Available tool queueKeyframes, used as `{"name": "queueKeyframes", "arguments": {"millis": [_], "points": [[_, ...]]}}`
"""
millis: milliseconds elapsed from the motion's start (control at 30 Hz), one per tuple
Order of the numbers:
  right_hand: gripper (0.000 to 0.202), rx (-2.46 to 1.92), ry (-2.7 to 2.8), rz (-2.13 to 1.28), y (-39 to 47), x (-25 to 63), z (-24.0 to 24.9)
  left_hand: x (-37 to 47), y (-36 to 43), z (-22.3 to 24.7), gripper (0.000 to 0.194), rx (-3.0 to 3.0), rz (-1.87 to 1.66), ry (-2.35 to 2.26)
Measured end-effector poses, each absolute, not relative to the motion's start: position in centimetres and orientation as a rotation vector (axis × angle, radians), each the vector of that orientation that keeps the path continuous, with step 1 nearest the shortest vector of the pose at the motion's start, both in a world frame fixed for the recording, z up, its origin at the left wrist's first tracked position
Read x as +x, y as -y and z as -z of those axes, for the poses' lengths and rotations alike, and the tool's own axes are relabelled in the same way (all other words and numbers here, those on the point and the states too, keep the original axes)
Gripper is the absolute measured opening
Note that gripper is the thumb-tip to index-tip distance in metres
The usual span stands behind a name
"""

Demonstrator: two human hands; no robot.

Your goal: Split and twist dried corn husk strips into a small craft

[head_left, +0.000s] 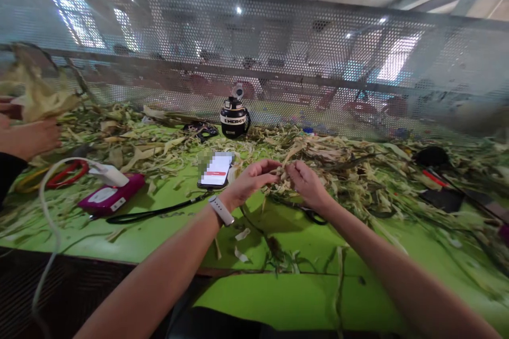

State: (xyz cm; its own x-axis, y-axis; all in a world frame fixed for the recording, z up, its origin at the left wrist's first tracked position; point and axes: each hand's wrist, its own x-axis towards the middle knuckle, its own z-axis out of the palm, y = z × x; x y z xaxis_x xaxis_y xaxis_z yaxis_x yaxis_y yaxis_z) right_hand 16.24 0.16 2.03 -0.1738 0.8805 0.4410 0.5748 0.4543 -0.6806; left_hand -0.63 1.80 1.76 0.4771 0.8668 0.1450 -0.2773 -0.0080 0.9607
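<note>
Both hands meet over the green table [278, 291], pinching a small knotted piece of dry husk [281, 172] between them. My left hand [254, 180], with a pale watch strap at the wrist, has its thumb and fingertips closed on the piece's left side. From the right, my right hand [307, 184] grips the same piece with bent fingers. A thin strip of husk sticks up from between the fingertips. Beneath my right hand lie dark scissors [315, 216], partly hidden by it. Loose husk strips [338, 156] are heaped just behind the hands.
A phone [216, 169] with a black strap lies left of my hands. Behind stands a black bottle [234, 119]. A purple power block [112, 194] with a white plug and cable sits left. Another person's hand [32, 137] holds husks at far left. A perforated metal screen [278, 63] stands behind.
</note>
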Motion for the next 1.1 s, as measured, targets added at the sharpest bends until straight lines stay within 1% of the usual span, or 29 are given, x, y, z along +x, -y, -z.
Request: {"name": "queueKeyframes", "arguments": {"millis": [100, 267, 433, 567, 667, 733, 833, 933, 1033, 1100], "points": [[0.033, -1.202, 1.791, -0.599, -0.4, 16.2, -1.9, -0.7, -2.1, -1.3, 0.032, 1.093, -1.034, -0.564], [0.034, -1.132, 1.673, -0.683, -0.6, 16.2, -1.4, 0.1, -1.9, -0.6, 0.025, 0.85, -1.049, -0.488], [0.029, -1.128, 1.808, -0.598, -0.1, 16.0, -1.2, 0.7, -1.6, -0.2, 0.035, 1.029, -1.127, -0.642], [0.028, -1.109, 1.926, -0.554, 0.8, 16.0, -2.2, 0.6, -2.1, 0.0, 0.031, 1.074, -1.196, -0.659], [0.034, -1.032, 2.009, -0.585, 1.1, 16.6, -3.1, 0.4, -2.2, -0.2, 0.029, 1.101, -1.197, -0.608], [0.036, -1.058, 1.929, -0.544, 1.0, 17.0, -3.5, 0.3, -2.1, -0.5, 0.031, 1.153, -1.145, -0.586], [0.031, -1.167, 1.757, -0.491, 0.5, 17.3, -3.6, 0.3, -1.7, -0.8, 0.036, 1.227, -1.041, -0.568], [0.032, -1.171, 1.662, -0.684, 0.1, 17.1, -3.5, 0.2, -1.9, -0.9, 0.04, 1.227, -1.027, -0.598], [0.032, -1.093, 1.497, -0.91, -0.1, 16.7, -3.2, -0.3, -2.7, -0.7, 0.04, 1.076, -1.17, -0.651], [0.031, -1.058, 1.345, -1.011, -0.1, 16.4, -2.9, -0.5, -3.1, -0.6, 0.037, 0.967, -1.248, -0.651]]}}
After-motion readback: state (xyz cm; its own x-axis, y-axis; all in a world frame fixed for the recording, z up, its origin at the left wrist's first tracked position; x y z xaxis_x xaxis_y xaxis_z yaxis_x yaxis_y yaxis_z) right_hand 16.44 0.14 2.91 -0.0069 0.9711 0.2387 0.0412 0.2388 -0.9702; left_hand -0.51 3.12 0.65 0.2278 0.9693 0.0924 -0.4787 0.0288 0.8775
